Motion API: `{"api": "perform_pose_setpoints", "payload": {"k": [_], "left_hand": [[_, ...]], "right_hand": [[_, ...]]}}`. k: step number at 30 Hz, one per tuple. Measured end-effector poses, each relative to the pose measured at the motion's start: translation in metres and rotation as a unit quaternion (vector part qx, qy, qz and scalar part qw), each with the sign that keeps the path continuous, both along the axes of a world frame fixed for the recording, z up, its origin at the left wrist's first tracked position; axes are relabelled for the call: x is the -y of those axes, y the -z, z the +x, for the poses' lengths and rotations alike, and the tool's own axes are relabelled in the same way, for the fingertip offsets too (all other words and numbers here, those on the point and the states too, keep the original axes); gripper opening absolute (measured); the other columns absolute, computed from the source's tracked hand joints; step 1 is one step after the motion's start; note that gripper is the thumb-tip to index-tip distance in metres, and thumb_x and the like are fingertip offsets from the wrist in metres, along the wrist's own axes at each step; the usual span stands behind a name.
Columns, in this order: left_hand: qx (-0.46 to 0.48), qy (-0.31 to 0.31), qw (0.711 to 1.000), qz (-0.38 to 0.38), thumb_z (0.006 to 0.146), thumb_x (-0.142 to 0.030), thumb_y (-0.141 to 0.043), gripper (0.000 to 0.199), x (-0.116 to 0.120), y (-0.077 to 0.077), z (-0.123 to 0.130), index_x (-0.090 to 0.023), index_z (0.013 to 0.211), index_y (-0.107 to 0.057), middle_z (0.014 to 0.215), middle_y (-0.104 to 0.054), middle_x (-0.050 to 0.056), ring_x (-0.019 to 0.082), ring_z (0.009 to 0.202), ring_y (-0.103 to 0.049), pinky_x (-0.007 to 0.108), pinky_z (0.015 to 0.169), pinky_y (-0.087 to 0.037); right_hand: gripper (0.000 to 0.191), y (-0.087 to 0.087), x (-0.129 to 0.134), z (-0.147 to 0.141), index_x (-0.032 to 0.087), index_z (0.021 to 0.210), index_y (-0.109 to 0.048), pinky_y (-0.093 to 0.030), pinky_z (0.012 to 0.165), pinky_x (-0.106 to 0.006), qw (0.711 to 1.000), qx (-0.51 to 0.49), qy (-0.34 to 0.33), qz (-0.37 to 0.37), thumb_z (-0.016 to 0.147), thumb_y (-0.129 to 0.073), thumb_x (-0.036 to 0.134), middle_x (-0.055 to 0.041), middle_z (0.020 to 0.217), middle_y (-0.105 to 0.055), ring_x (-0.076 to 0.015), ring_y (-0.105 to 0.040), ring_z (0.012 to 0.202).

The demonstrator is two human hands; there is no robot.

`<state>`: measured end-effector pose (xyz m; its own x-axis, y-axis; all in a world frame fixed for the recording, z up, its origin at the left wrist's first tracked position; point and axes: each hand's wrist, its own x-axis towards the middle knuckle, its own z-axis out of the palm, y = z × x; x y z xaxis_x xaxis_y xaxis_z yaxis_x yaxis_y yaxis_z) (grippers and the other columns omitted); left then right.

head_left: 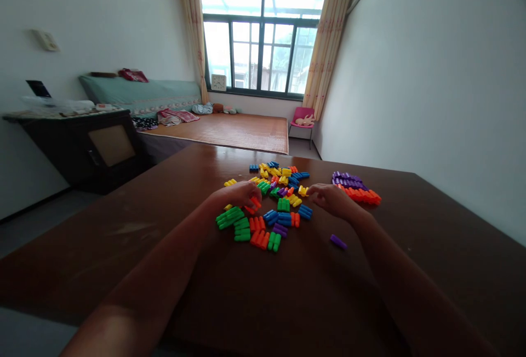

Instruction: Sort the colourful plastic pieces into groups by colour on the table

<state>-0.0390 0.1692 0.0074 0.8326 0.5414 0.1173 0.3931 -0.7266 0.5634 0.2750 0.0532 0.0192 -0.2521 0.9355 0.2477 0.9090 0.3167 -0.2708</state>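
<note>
Bullet-shaped plastic building blocks lie in a loose, many-coloured heap on the brown table. At the heap's left side, my left hand [244, 193] curls its fingers down onto an orange building block [253, 205]. On the right side, my right hand [327, 198] has its fingers bent together, their tips at a yellow building block [303, 191]. Green blocks [229, 218] sit just below my left hand. Between the hands are another green block [283, 204] and blue blocks [284, 219]. A single purple block [338, 242] lies apart, below my right hand.
Right of the heap stand joined rows of purple blocks [349, 180] and orange blocks [364, 195]. The brown table [287, 296] extends around them. Beyond it are a bed with a mat [242, 129], a pink chair [303, 117] and a dark cabinet [78, 143] at left.
</note>
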Motion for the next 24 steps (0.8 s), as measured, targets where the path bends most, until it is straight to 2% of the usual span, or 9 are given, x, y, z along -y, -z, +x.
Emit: {"api": "perform_pose_setpoints", "payload": {"k": [3, 5, 8, 11, 13, 15, 18, 21, 24], "left_hand": [[0.048, -0.037, 0.998, 0.031, 0.066, -0.029, -0.072, 0.017, 0.003, 0.0, 0.011, -0.019, 0.08, -0.07, 0.074, -0.063, 0.0, 0.014, 0.067, -0.058, 0.022, 0.059, -0.045], [0.107, -0.063, 0.992, 0.036, 0.073, -0.034, -0.067, 0.022, 0.01, 0.002, 0.023, -0.018, 0.087, -0.067, 0.08, -0.063, 0.0, 0.013, 0.07, -0.057, 0.023, 0.061, -0.045], [0.188, -0.087, 0.978, 0.021, 0.077, -0.037, -0.064, 0.024, 0.026, 0.004, 0.042, -0.017, 0.087, -0.059, 0.08, -0.061, 0.0, 0.012, 0.069, -0.055, 0.023, 0.062, -0.046], [0.196, -0.07, 0.978, -0.006, 0.079, -0.039, -0.063, 0.024, 0.042, 0.003, 0.054, -0.018, 0.085, -0.055, 0.078, -0.059, -0.001, 0.012, 0.069, -0.055, 0.024, 0.063, -0.047], [0.178, -0.056, 0.982, -0.019, 0.081, -0.04, -0.06, 0.023, 0.047, 0.001, 0.055, -0.019, 0.088, -0.056, 0.083, -0.061, 0.0, 0.013, 0.072, -0.058, 0.024, 0.065, -0.049], [0.16, -0.052, 0.986, -0.017, 0.081, -0.04, -0.059, 0.023, 0.046, 0.001, 0.052, -0.02, 0.093, -0.058, 0.091, -0.064, 0.001, 0.014, 0.076, -0.06, 0.025, 0.067, -0.05], [0.147, -0.065, 0.987, 0.009, 0.081, -0.037, -0.058, 0.023, 0.035, 0.001, 0.045, -0.02, 0.095, -0.063, 0.097, -0.067, 0.002, 0.016, 0.082, -0.063, 0.026, 0.072, -0.051], [0.151, -0.074, 0.985, 0.026, 0.081, -0.038, -0.057, 0.026, 0.023, 0.003, 0.039, -0.019, 0.096, -0.067, 0.097, -0.069, 0.004, 0.018, 0.083, -0.064, 0.029, 0.075, -0.052], [0.155, -0.077, 0.985, 0.023, 0.082, -0.04, -0.056, 0.029, 0.017, 0.005, 0.037, -0.019, 0.097, -0.068, 0.098, -0.07, 0.005, 0.019, 0.085, -0.064, 0.03, 0.076, -0.052]], "right_hand": [[0.02, 0.004, 0.0, -0.019, 0.023, 0.099, -0.066, -0.048, 0.072, -0.027, 0.996, -0.072, -0.042, -0.012, 0.083, -0.057, 0.031, -0.0035, 0.094, -0.069, -0.0162, -0.063, 0.077], [0.031, 0.009, 0.0, -0.034, 0.023, 0.113, -0.061, -0.049, 0.074, -0.029, 0.988, -0.144, -0.057, -0.028, 0.084, -0.057, 0.034, -0.0046, 0.103, -0.068, -0.0156, -0.064, 0.077], [0.045, 0.019, -0.003, -0.053, 0.024, 0.129, -0.05, -0.052, 0.073, -0.029, 0.958, -0.267, -0.094, -0.057, 0.086, -0.053, 0.039, -0.0063, 0.115, -0.063, -0.0144, -0.064, 0.079], [0.043, 0.022, -0.008, -0.055, 0.022, 0.128, -0.052, -0.053, 0.068, -0.029, 0.933, -0.332, -0.118, -0.075, 0.089, -0.048, 0.04, -0.0044, 0.101, -0.066, -0.0143, -0.062, 0.075], [0.039, 0.015, -0.009, -0.037, 0.021, 0.122, -0.058, -0.053, 0.067, -0.028, 0.94, -0.313, -0.112, -0.077, 0.088, -0.049, 0.039, -0.0031, 0.093, -0.066, -0.0145, -0.061, 0.074], [0.035, 0.005, -0.008, -0.002, 0.021, 0.115, -0.063, -0.051, 0.068, -0.027, 0.961, -0.254, -0.08, -0.079, 0.086, -0.05, 0.035, -0.0029, 0.092, -0.067, -0.015, -0.06, 0.075], [0.03, -0.006, -0.001, 0.071, 0.019, 0.106, -0.067, -0.048, 0.066, -0.026, 0.983, -0.149, 0.052, -0.096, 0.084, -0.048, 0.028, -0.0036, 0.085, -0.068, -0.016, -0.06, 0.073], [0.021, 0.005, 0.007, 0.133, 0.016, 0.09, -0.068, -0.047, 0.064, -0.027, 0.972, -0.041, 0.211, -0.1, 0.077, -0.053, 0.022, -0.005, 0.08, -0.068, -0.0179, -0.061, 0.071], [0.012, 0.028, 0.007, 0.158, 0.016, 0.079, -0.067, -0.046, 0.066, -0.027, 0.954, 0.019, 0.28, -0.104, 0.072, -0.058, 0.018, -0.0054, 0.081, -0.069, -0.0187, -0.062, 0.073]]}}
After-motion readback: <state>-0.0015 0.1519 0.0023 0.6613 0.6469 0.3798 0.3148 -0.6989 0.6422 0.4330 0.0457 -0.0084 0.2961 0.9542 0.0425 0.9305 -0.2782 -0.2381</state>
